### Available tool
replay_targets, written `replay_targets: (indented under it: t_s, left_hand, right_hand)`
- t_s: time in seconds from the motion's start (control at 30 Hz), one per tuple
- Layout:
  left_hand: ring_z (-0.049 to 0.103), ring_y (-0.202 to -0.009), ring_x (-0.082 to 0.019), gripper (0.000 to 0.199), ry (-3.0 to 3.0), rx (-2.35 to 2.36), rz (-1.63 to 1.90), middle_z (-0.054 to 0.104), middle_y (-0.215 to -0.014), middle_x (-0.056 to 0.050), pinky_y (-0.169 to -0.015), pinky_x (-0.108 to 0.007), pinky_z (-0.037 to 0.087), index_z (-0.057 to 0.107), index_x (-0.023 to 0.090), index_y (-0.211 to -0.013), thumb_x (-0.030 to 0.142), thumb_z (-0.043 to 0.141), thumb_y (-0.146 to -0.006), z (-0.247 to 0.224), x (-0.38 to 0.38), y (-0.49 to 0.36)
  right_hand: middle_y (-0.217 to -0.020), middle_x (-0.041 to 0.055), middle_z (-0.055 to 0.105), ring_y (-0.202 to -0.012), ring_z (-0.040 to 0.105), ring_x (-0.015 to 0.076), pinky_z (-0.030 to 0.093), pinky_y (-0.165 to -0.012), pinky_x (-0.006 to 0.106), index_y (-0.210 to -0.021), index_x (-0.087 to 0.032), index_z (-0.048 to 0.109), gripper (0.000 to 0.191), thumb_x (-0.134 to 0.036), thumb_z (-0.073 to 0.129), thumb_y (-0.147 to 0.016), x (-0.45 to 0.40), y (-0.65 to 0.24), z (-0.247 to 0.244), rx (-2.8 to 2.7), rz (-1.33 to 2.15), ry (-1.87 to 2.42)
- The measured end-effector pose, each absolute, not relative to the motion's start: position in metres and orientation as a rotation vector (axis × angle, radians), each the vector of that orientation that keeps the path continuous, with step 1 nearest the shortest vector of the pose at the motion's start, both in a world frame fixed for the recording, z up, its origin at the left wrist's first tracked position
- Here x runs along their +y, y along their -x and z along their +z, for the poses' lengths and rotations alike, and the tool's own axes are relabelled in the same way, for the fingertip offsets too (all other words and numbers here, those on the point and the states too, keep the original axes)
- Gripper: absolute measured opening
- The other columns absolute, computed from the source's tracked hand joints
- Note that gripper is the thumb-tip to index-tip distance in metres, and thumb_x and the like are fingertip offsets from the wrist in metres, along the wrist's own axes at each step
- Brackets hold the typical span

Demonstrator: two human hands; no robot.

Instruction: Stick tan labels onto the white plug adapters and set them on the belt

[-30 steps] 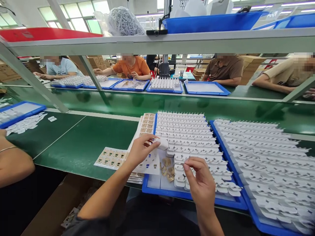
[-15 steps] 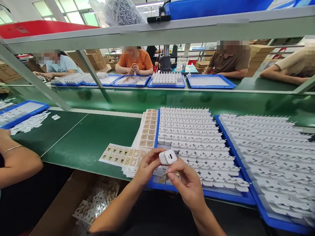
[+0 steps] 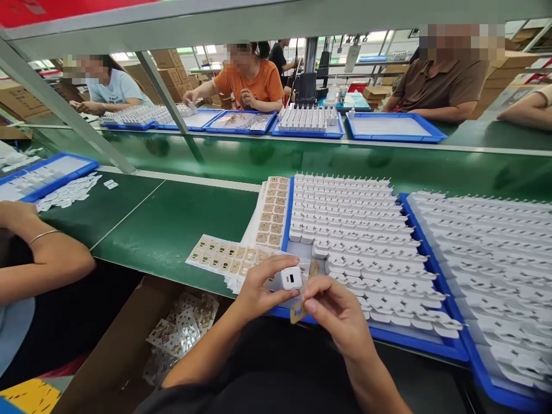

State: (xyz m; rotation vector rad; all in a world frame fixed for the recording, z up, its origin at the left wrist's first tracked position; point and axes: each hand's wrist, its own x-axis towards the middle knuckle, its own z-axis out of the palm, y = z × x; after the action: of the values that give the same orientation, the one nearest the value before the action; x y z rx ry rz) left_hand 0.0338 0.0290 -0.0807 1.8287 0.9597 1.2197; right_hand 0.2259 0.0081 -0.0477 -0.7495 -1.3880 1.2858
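Note:
My left hand (image 3: 259, 290) grips a white USB charger (image 3: 292, 278) between thumb and fingers, its port face turned toward me. Just right of it, my right hand (image 3: 336, 307) pinches a small tan film piece (image 3: 297, 312) with a bluish mark, hanging below the fingertips. Whether this piece touches the charger I cannot tell. Under and beyond my hands lies a blue tray (image 3: 288, 215) filled with rows of white chargers (image 3: 345, 218). Left of the tray, a sheet of tan stickers (image 3: 215, 256) lies on the bench, next to a stack of similar sheets (image 3: 271, 213).
A second blue tray (image 3: 435, 276) of white chargers stands at the right. An open carton (image 3: 112, 333) with used sheets (image 3: 181, 328) sits below the bench edge. A neighbour's arm (image 3: 52, 253) rests at the left. Several people work across the green belt (image 3: 259, 155).
The charger has turned so its port face points more toward me. My right hand has drawn the tan piece lower and into view. The camera has tipped down.

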Motion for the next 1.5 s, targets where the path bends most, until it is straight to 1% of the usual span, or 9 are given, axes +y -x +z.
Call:
replay_targets:
  t_s: [0.07,0.17,0.3,0.43,0.7,0.93,1.1,1.33,1.5]
  left_hand:
    - [0.063,-0.117,-0.027,0.049,-1.898,0.99,1.254,0.069,-0.126,-0.008,-0.102,-0.043,0.047,0.063,0.03,-0.13,0.026,0.076,-0.082,-0.076,0.027,-0.034]
    - [0.065,-0.113,-0.027,0.051,-1.953,1.012,1.257,0.07,-0.123,-0.009,-0.099,-0.042,0.049,0.062,0.03,-0.131,0.025,0.076,-0.082,-0.068,0.025,-0.036]
    - [0.066,-0.109,-0.027,0.05,-1.983,1.01,1.234,0.072,-0.118,-0.009,-0.096,-0.042,0.05,0.064,0.029,-0.129,0.029,0.078,-0.081,-0.062,0.025,-0.038]
    - [0.066,-0.108,-0.028,0.049,-1.979,1.005,1.214,0.072,-0.117,-0.01,-0.096,-0.043,0.05,0.065,0.028,-0.129,0.03,0.078,-0.081,-0.06,0.026,-0.036]
    - [0.066,-0.108,-0.026,0.05,-1.976,0.993,1.217,0.072,-0.117,-0.009,-0.095,-0.04,0.051,0.064,0.027,-0.128,0.029,0.079,-0.08,-0.058,0.025,-0.033]
    - [0.066,-0.108,-0.028,0.049,-1.989,0.999,1.205,0.072,-0.117,-0.01,-0.096,-0.042,0.051,0.064,0.027,-0.128,0.032,0.077,-0.082,-0.057,0.026,-0.033]
    - [0.066,-0.108,-0.026,0.048,-2.019,0.992,1.237,0.072,-0.116,-0.01,-0.095,-0.04,0.052,0.065,0.026,-0.127,0.029,0.078,-0.082,-0.057,0.026,-0.032]
    - [0.068,-0.104,-0.024,0.044,-2.076,0.975,1.343,0.072,-0.114,-0.01,-0.09,-0.038,0.055,0.065,0.023,-0.125,0.027,0.077,-0.083,-0.058,0.026,-0.033]
    - [0.068,-0.104,-0.023,0.042,-2.098,0.978,1.381,0.072,-0.113,-0.011,-0.09,-0.037,0.056,0.065,0.022,-0.124,0.026,0.076,-0.084,-0.056,0.025,-0.034]
  right_hand:
    - [-0.08,0.0006,0.066,-0.075,0.064,0.0151,0.054,-0.069,0.024,-0.088,-0.024,0.069,0.002,-0.026,0.069,-0.089,0.011,-0.225,-0.047,-1.343,1.183,0.833]
    - [-0.083,0.0008,0.067,-0.079,0.064,0.0156,0.054,-0.072,0.025,-0.091,-0.024,0.069,0.002,-0.025,0.068,-0.089,0.015,-0.223,-0.046,-1.317,1.086,0.952]
    - [-0.083,0.0013,0.066,-0.079,0.065,0.0168,0.054,-0.074,0.028,-0.092,-0.024,0.069,0.005,-0.028,0.068,-0.09,0.017,-0.22,-0.047,-1.348,1.105,1.015]
    - [-0.085,0.0022,0.067,-0.081,0.066,0.018,0.056,-0.076,0.03,-0.091,-0.023,0.068,0.006,-0.029,0.068,-0.09,0.017,-0.22,-0.047,-1.367,1.125,1.031]
    - [-0.085,0.0007,0.068,-0.081,0.067,0.0166,0.056,-0.075,0.027,-0.091,-0.024,0.069,0.002,-0.026,0.068,-0.09,0.018,-0.218,-0.043,-1.378,1.145,1.008]
    - [-0.086,0.0015,0.067,-0.081,0.067,0.0175,0.056,-0.075,0.029,-0.09,-0.023,0.068,0.004,-0.026,0.067,-0.09,0.018,-0.216,-0.042,-1.394,1.127,1.014]
    - [-0.086,0.0004,0.067,-0.08,0.067,0.0167,0.056,-0.075,0.028,-0.092,-0.024,0.068,0.002,-0.025,0.067,-0.091,0.016,-0.214,-0.042,-1.393,1.125,1.016]
    - [-0.086,0.0001,0.065,-0.081,0.065,0.0161,0.055,-0.074,0.028,-0.093,-0.024,0.066,0.004,-0.021,0.067,-0.09,0.013,-0.207,-0.04,-1.456,0.98,1.049]
    - [-0.083,-0.001,0.065,-0.078,0.064,0.0149,0.054,-0.073,0.028,-0.092,-0.024,0.066,0.006,-0.019,0.067,-0.091,0.013,-0.205,-0.039,-1.51,0.871,1.078]
